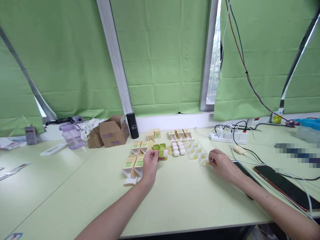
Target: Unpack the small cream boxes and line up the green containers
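Observation:
My left hand (150, 164) is closed on a small green case with a pale pink part (163, 153), held just above the table. Behind it are more green cases (159, 146) and a cluster of small yellow pieces (169, 150). To its left stand several open kraft boxes (128, 165) with green labels. Pink-and-white rounded cases (176, 152) sit in rows between my hands. My right hand (221, 162) pinches the nearest clear plastic cup with a yellow mark (205, 162), at the front of a group of similar clear cups (193, 156). The fingertips partly hide it.
More kraft boxes (180, 134) stand at the back, near a black bottle (132, 126). A cardboard carton (113, 133) and a purple jug (72, 136) are at the left. Phones (285, 185), cables and a power strip (230, 137) lie on the right of the table.

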### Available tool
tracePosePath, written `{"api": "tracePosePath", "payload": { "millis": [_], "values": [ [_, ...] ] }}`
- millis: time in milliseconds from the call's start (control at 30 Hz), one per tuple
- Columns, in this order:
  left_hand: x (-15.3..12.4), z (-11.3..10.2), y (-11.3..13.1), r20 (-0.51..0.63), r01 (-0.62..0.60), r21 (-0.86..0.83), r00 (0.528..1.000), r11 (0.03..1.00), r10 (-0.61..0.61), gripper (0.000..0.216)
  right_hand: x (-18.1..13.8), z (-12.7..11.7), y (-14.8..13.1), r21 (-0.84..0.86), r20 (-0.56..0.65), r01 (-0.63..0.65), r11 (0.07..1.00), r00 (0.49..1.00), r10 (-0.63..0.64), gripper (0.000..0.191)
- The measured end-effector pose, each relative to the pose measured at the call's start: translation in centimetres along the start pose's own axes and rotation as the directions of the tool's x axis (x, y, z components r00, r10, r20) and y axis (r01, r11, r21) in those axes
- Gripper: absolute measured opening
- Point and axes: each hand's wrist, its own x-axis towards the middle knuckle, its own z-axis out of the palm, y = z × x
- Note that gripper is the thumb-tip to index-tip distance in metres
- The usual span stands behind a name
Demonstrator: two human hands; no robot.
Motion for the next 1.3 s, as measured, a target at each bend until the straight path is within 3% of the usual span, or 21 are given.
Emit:
{"api": "tracePosePath", "payload": {
  "millis": [400, 533, 667, 833, 933, 1067, 1167, 1300],
  "values": [
    [-0.1, 0.1, 0.2, 0.012, 0.021, -0.034, 1.000, 0.999, -0.021, 0.046, 0.1, 0.2, 0.1, -0.063, 0.026, -0.027, 0.998, 0.999, 0.029, 0.019],
    [-0.2, 0.0, 0.1, 0.037, 0.058, -0.044, 0.998, 0.997, -0.057, 0.046, 0.3, -1.2, -1.5, -0.088, -0.099, 0.001, 0.996, 0.995, -0.010, 0.027],
    [-0.4, 0.0, 0.0, 0.094, 0.172, -0.099, 0.982, 0.980, -0.162, 0.034, 1.5, -1.8, -5.7, 0.021, -0.226, 0.199, 0.980, 0.955, -0.189, 0.026],
    [-0.7, 0.2, 0.1, 0.158, 0.350, -0.173, 0.932, 0.921, -0.325, 0.016, 3.5, 1.1, -10.9, 0.140, -0.306, 0.443, 0.885, 0.870, -0.387, 0.039],
    [-0.8, 0.3, 0.1, 0.178, 0.376, -0.180, 0.921, 0.909, -0.346, 0.015, 4.6, 3.2, -12.7, 0.206, -0.303, 0.547, 0.812, 0.824, -0.478, 0.053],
    [-0.6, 0.1, 0.3, 0.184, 0.383, -0.192, 0.918, 0.903, -0.351, 0.015, 5.6, 4.5, -13.8, 0.269, -0.277, 0.627, 0.731, 0.778, -0.564, 0.050],
    [-0.5, -0.1, 0.4, 0.205, 0.393, -0.174, 0.911, 0.903, -0.357, 0.014, 5.7, 4.9, -14.2, 0.375, -0.312, 0.618, 0.692, 0.786, -0.533, 0.046],
    [-0.7, -0.1, 0.4, 0.284, 0.420, -0.099, 0.881, 0.902, -0.379, 0.020, 5.3, 5.6, -14.0, 0.598, -0.279, 0.499, 0.627, 0.863, -0.420, 0.037]
  ]
}}
